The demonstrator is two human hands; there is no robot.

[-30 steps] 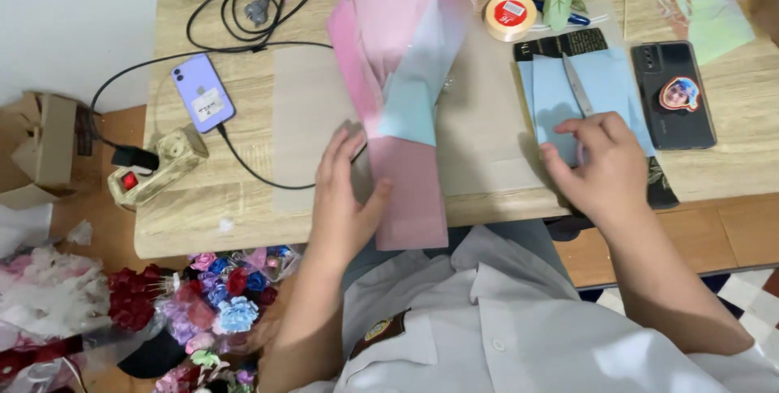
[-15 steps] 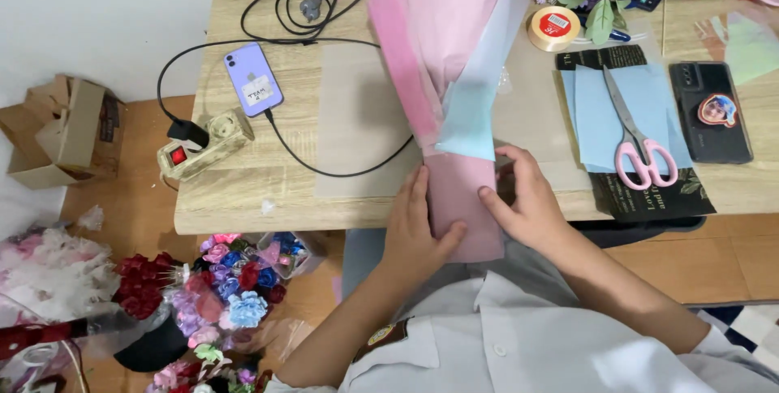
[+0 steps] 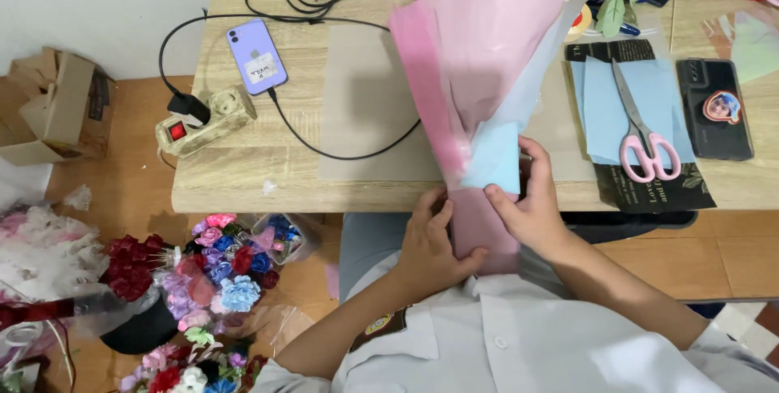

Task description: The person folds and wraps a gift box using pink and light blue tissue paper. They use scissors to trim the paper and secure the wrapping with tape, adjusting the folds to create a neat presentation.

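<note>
A tall bouquet wrap of pink paper [image 3: 487, 44] with a pale blue sheet [image 3: 497, 158] stands tilted at the near edge of the wooden table [image 3: 243, 186]. Its narrow pink lower end [image 3: 479, 227] hangs below the edge in front of my chest. My left hand [image 3: 428, 240] clasps that lower end from the left. My right hand [image 3: 531, 202] grips it from the right, fingers over the blue sheet's bottom corner. What the wrap holds inside is hidden.
Pink-handled scissors [image 3: 643, 137] lie on blue sheets [image 3: 604, 109] to the right, beside a black phone [image 3: 717, 107]. A purple phone [image 3: 256, 56] is cabled near a power strip [image 3: 204, 121]. Artificial flowers [image 3: 219, 267] and a cardboard box [image 3: 61, 109] sit on the floor at left.
My right hand left the blue sheets at right, where scissors now lie, and joined the left on the wrap's lower end. The wrap was pulled toward the table edge and raised more upright.
</note>
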